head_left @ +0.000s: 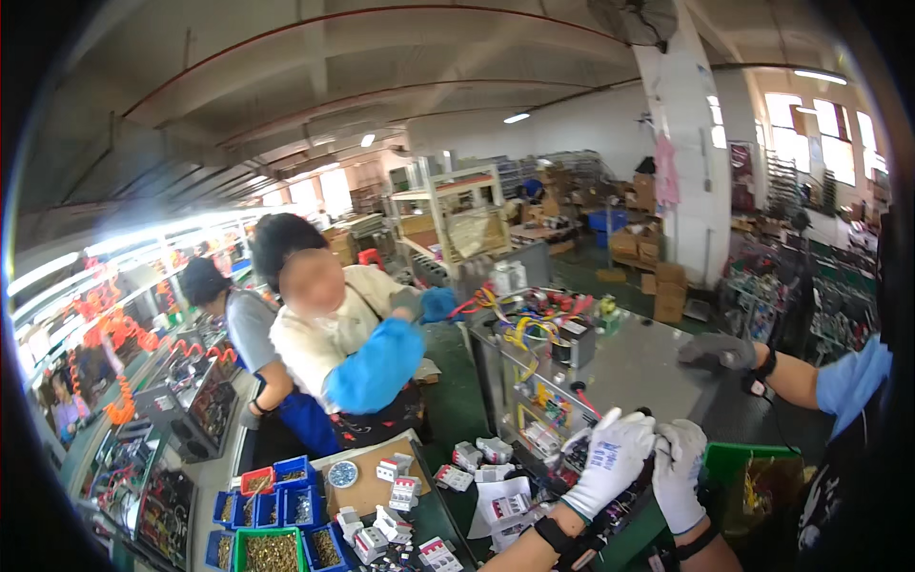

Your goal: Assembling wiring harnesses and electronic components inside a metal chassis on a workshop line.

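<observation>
My left hand [613, 461], in a white work glove, is bent over the near edge of an opened metal cabinet with wiring inside. Its fingers curl around something dark that the glove mostly hides. Close beside it on the right is my right hand [679, 474], gloved in white too, its fingers folded against the same dark spot. A dark wired assembly [626, 498] shows below and between the hands. Yellow and red wires [534, 329] and a grey boxy component [574, 341] sit on the cabinet beyond. Loose white breakers [510, 505] lie just left of my left forearm.
A co-worker's grey-gloved hand [717, 353] rests on the metal panel [640, 357] at right. Another person in blue sleeves [376, 367] stands across at left. Blue bins of screws [297, 505] and a cardboard sheet [367, 486] are front left; a green crate [729, 462] is right.
</observation>
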Demonstrator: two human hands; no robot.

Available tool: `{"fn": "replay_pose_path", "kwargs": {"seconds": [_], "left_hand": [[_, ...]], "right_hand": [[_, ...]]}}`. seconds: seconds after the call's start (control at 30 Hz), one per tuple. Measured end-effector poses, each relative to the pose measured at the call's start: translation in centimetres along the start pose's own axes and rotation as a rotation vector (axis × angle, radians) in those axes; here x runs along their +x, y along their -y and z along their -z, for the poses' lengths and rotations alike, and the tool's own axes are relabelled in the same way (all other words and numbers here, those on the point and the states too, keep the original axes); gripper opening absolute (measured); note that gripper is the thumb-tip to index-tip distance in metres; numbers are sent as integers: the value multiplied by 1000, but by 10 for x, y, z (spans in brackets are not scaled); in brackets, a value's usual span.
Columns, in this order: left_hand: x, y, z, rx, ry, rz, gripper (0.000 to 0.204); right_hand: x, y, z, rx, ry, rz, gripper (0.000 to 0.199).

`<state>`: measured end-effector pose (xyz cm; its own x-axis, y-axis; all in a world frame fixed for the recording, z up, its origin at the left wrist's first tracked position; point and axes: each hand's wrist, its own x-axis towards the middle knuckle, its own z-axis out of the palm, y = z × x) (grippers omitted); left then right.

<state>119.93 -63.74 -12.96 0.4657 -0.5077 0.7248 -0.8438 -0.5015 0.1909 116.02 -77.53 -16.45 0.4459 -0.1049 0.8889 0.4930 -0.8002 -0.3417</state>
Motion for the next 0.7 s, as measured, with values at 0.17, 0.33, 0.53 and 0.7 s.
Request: {"fn": "replay_pose_path", "kwargs": {"seconds": [0.17, 0.33, 0.53, 0.7], "left_hand": [[2, -1, -5, 63, 4, -89, 8], [2, -6, -8, -159, -26, 149, 9], [-6, -1, -16, -153, -150, 63, 4], [-9, -1, -19, -182, -128, 126, 4]], "right_hand": [[1, 1, 12, -60, 21, 58, 34], [-10, -1, 22, 113, -108, -65, 72], [-21, -22, 15, -52, 58, -48, 71], [-29, -29, 7, -56, 41, -60, 70]]}}
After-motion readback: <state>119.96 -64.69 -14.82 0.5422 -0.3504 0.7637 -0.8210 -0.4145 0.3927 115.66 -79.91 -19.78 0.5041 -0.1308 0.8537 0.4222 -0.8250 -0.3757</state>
